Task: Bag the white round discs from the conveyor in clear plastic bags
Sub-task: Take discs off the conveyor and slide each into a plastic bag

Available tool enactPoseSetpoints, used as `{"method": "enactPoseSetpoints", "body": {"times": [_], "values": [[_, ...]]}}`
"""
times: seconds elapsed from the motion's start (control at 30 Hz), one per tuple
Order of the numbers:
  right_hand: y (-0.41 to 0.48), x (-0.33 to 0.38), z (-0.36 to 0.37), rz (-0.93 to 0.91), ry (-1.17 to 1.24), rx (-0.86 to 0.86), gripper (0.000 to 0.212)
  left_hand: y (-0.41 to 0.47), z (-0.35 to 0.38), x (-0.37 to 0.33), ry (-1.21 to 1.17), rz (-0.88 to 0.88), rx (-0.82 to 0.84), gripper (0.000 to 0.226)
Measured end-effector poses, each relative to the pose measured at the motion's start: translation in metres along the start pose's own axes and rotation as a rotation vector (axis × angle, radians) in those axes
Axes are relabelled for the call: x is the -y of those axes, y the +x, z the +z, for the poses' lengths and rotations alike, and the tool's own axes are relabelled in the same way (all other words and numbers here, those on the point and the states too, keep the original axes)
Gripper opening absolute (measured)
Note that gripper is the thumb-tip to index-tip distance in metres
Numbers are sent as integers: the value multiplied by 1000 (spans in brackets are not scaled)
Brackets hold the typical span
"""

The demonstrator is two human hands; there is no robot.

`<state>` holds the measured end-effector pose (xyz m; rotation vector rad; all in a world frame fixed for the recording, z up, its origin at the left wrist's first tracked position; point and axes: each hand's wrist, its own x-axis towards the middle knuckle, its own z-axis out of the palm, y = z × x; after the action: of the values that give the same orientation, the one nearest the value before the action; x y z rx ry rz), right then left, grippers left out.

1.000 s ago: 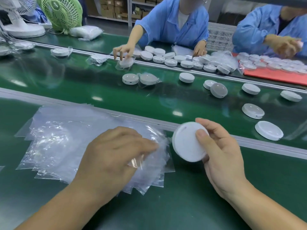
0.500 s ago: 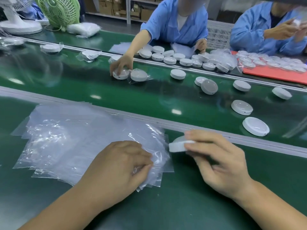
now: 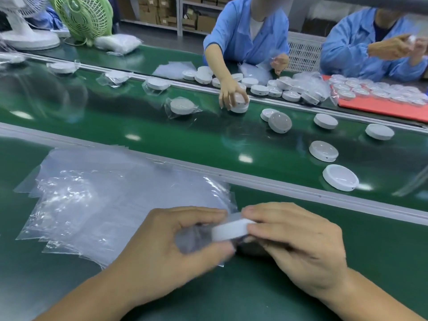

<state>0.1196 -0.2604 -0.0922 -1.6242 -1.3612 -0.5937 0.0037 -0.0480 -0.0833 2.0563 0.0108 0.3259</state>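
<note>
My right hand [image 3: 298,246] grips a white round disc [image 3: 229,230] edge-on, just above the green bench. My left hand [image 3: 162,246] pinches a clear plastic bag [image 3: 199,239] by its mouth, right against the disc's left edge. The disc's left part lies at or just inside the bag mouth; motion blur hides how far. A fanned stack of clear bags [image 3: 104,200] lies on the bench to the left. Several loose white discs [image 3: 340,177] lie on the green conveyor belt [image 3: 185,140] beyond the metal rail.
Several bagged discs [image 3: 181,106] ride the belt at left. Across it, two people in blue coats work; one person's hand [image 3: 229,92] rests on a disc on the belt. Piles of discs [image 3: 278,89], a red tray [image 3: 382,107] and two fans [image 3: 81,17] stand at the far side.
My left hand lifted one bag off the stack and moved right to meet the disc. My right hand brought the disc down and left. The belt's discs drifted left.
</note>
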Motion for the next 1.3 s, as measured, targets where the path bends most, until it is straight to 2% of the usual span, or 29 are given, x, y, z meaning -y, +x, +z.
{"method": "enactPoseSetpoints", "body": {"times": [0.07, 0.17, 0.27, 0.43, 0.53, 0.67, 0.8, 0.93, 1.03, 1.17, 1.3], "values": [[4, 10, 4, 224, 110, -131, 15, -2, 2, -3, 37, 20, 29, 60], [14, 24, 15, 581, 400, -230, 26, 0, 11, -7, 35, 102, -80, 54], [21, 28, 20, 735, 661, -231, 32, 3, 18, -12, -75, 126, -73, 50], [31, 35, 22, 811, 724, -188, 35, 6, 23, -20, -72, 150, -42, 45], [33, 38, 22, 792, 712, -94, 38, 4, 25, -20, -72, 67, -200, 45], [30, 41, 24, 897, 706, -28, 54, 5, 23, -18, -302, -100, -346, 53], [32, 38, 17, 961, 586, -47, 53, 4, 27, -20, -410, -167, -285, 52], [29, 38, 9, 971, 558, -2, 51, 9, 23, -25, -452, -201, -192, 61], [24, 42, 3, 956, 613, 93, 50, 12, 21, -30, -512, -266, -255, 48], [22, 38, 3, 917, 621, 44, 39, 14, 26, -33, -538, -348, -332, 28], [26, 37, 6, 860, 620, 119, 30, 14, 20, -32, -485, -314, -288, 49]]}}
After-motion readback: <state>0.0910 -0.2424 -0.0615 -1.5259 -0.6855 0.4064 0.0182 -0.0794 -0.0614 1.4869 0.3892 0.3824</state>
